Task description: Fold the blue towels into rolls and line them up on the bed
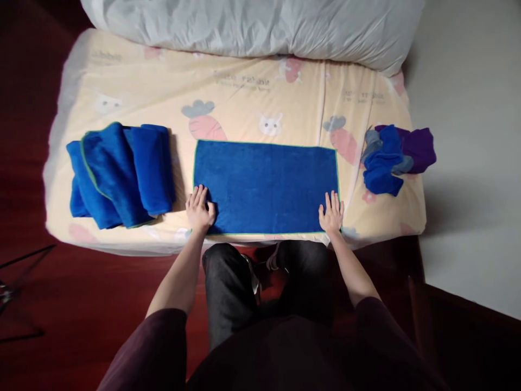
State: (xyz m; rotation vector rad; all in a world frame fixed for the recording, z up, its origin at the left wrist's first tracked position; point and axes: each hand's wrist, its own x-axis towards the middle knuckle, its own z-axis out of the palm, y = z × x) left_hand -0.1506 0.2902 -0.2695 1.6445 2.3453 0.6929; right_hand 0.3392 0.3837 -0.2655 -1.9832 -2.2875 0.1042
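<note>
A blue towel (pixel 264 184) with a green edge lies flat as a wide rectangle on the near part of the bed (pixel 252 103). My left hand (pixel 199 209) rests on its near left corner, fingers stretched out and open. My right hand (pixel 331 213) lies flat on the near right corner, fingers straight and open. Neither hand holds anything.
A stack of folded blue towels (pixel 120 174) sits at the left of the bed. A crumpled heap of blue, grey and purple cloths (pixel 396 157) lies at the right edge. A white duvet (pixel 260 27) covers the far side. Dark red floor (pixel 81 304) lies below, and a pale wall (pixel 468 136) is at the right.
</note>
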